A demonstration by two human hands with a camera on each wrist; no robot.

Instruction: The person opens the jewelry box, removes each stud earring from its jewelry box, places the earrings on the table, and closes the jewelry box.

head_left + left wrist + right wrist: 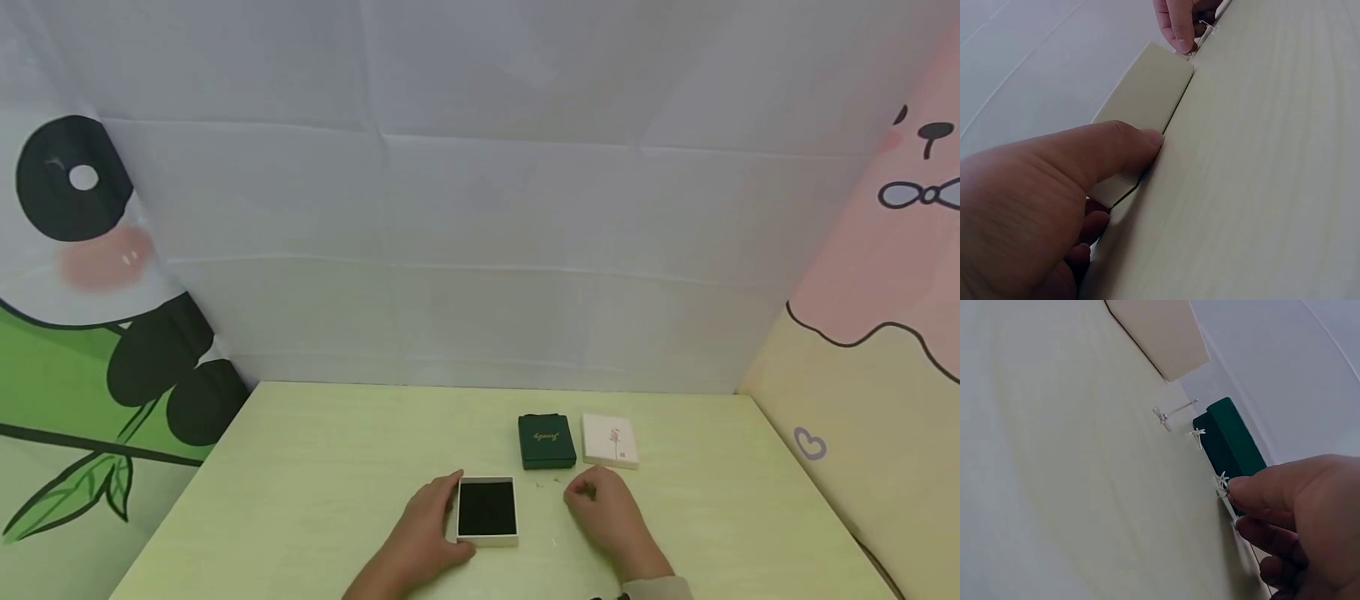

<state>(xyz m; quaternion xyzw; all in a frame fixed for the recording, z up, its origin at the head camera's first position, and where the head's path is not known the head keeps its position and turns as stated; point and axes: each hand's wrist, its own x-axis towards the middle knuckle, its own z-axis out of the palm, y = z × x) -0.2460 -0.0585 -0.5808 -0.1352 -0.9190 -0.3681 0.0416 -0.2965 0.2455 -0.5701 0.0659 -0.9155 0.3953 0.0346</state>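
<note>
My left hand (429, 527) grips a shallow white box (487, 541) by its left side, thumb along the near wall. A black pad (487, 508) fills the box. Right of it, my right hand (611, 512) is low over the table, thumb and index finger pinched together. At those fingertips, in the right wrist view, is a small silver star-shaped earring (1222, 480), partly hidden by the thumb. Another silver earring (1197, 435) lies farther left, and a third earring (1163, 417), with a straight post, lies nearer the white box.
Beyond my right hand lie a dark green box (547, 442) with gold lettering and a flat white box (611, 441) with a pink flower print. The pale yellow table (315, 450) meets a white cloth backdrop (495, 317) at its far edge. Printed panels flank both sides.
</note>
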